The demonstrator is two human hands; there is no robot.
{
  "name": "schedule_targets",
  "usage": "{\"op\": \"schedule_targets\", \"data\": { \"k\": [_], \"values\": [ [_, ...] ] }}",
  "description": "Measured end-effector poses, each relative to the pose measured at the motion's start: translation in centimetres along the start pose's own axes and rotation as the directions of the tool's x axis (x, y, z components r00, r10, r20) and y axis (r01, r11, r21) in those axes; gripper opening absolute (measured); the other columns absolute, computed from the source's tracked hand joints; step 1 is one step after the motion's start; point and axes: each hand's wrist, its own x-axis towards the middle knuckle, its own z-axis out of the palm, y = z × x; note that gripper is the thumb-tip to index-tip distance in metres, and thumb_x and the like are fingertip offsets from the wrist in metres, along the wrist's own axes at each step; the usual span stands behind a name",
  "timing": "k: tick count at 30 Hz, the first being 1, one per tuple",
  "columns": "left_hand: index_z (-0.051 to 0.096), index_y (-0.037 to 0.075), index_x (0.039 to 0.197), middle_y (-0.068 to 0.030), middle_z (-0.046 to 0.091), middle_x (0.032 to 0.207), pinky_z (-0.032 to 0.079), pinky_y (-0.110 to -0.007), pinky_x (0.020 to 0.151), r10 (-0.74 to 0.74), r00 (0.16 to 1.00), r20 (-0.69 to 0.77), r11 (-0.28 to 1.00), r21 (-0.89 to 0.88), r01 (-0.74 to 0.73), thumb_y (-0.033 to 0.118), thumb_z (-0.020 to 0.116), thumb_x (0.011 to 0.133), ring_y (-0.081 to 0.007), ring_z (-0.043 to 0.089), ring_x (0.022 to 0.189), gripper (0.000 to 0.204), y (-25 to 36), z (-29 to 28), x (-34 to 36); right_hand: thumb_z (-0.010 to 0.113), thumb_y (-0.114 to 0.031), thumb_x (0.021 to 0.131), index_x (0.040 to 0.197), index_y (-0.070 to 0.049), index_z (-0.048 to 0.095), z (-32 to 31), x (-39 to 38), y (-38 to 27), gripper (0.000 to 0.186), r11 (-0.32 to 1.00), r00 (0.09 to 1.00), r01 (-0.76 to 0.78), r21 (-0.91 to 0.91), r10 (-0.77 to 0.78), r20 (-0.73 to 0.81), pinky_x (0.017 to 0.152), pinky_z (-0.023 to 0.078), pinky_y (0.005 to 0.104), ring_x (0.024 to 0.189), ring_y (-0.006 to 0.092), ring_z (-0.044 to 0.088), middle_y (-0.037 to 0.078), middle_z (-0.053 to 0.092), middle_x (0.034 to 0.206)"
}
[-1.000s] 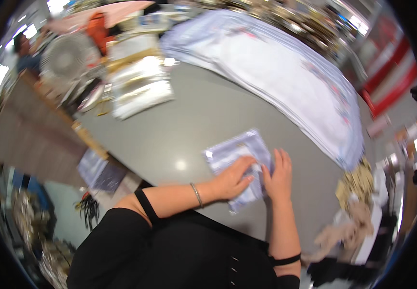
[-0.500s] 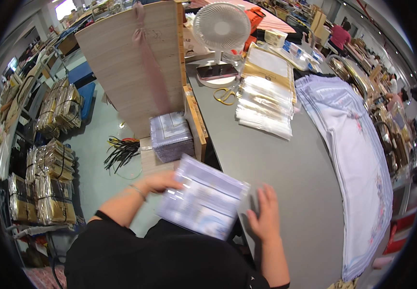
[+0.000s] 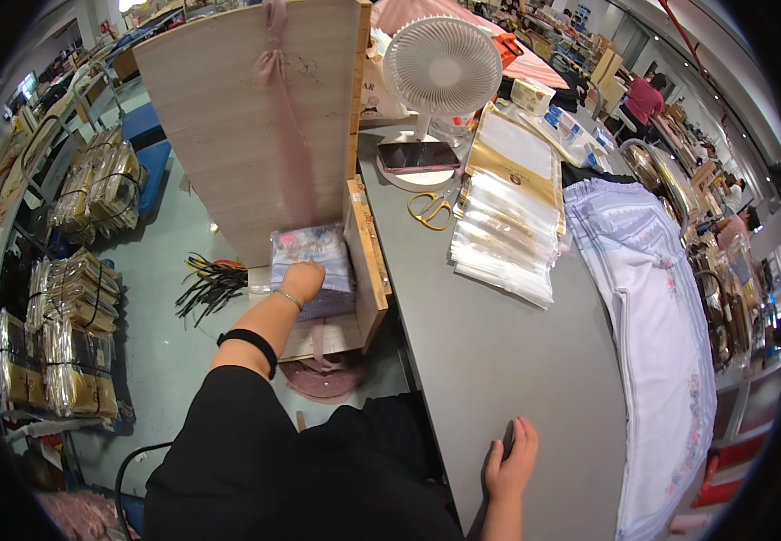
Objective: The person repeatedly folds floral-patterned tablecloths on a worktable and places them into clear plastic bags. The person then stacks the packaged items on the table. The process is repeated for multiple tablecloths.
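My left hand (image 3: 304,280) is curled closed on top of a stack of clear-wrapped, folded fabric packets (image 3: 325,307). The top packet (image 3: 305,245) shows a blue-grey and pink floral print. The fingertips are turned down, so I cannot see whether they pinch anything. The stack sits in a low corner of a wooden stand (image 3: 219,117), left of the grey table (image 3: 525,361). My right hand (image 3: 510,464) rests at the table's near left part, fingers stretched and thumb apart, holding nothing.
Yellow-handled scissors (image 3: 430,211), clear plastic bags (image 3: 507,239), a phone (image 3: 418,157) and a white fan (image 3: 443,68) occupy the table's far end. Pale lilac floral fabric (image 3: 656,343) runs along its right side. Black straps (image 3: 210,287) and bundled packets (image 3: 79,365) are at left.
My left hand has carried the wrapped packet from above my lap forward onto the stack. My right hand has drawn back a little toward me along the table. The view has shifted slightly.
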Motion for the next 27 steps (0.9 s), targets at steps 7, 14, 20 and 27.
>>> {"op": "schedule_targets", "data": {
  "k": [7,14,20,27],
  "values": [
    [0.062,0.006,0.095,-0.0134,0.062,0.094,0.053,-0.04,0.077,0.055,0.998,-0.04,0.998,0.043,-0.053,0.013,0.056,0.083,-0.0292,0.064,0.092,0.015,0.1,2.3,1.2,0.061,-0.011,0.078,0.116,0.003,0.055,0.0,0.2,-0.1,0.041,0.999,1.0,-0.009,-0.031,0.01,0.026,0.097,0.041,0.0489,0.114,0.0422,0.049,0.022,0.053,0.124],
    [0.06,0.002,0.096,-0.0201,0.06,0.102,0.052,-0.043,0.08,-0.091,0.988,-0.123,0.958,-0.281,0.053,0.018,0.072,0.074,-0.0352,0.062,0.094,0.03,0.5,2.9,-1.3,0.063,-0.009,0.075,0.114,0.001,0.057,-0.7,1.1,-1.1,0.04,1.0,0.997,-0.014,0.005,0.014,0.082,0.097,0.041,0.0482,0.115,0.0414,0.049,0.022,0.053,0.124],
    [0.062,0.0,0.105,-0.0157,0.066,0.085,0.051,-0.035,0.069,-0.418,0.882,-0.218,0.621,-0.777,0.103,0.012,0.056,0.09,-0.0251,0.065,0.075,0.02,-0.9,-4.0,-1.5,0.062,-0.007,0.08,0.108,-0.003,0.059,-5.9,1.4,6.7,0.028,0.994,0.992,-0.112,0.005,0.112,-0.058,0.089,0.047,0.0427,0.104,0.0367,0.056,0.018,0.059,0.114],
    [0.057,-0.001,0.096,-0.003,0.058,0.084,0.047,-0.023,0.069,0.084,0.903,-0.421,0.247,-0.869,-0.428,0.01,0.05,0.097,-0.0099,0.057,0.073,0.013,10.7,-20.7,0.0,0.058,-0.016,0.087,0.086,-0.005,0.061,-13.4,5.3,24.2,0.011,0.759,0.812,-0.555,-0.341,0.405,-0.42,0.07,0.05,0.0438,0.084,0.0322,0.06,0.014,0.061,0.086]
  ]
}}
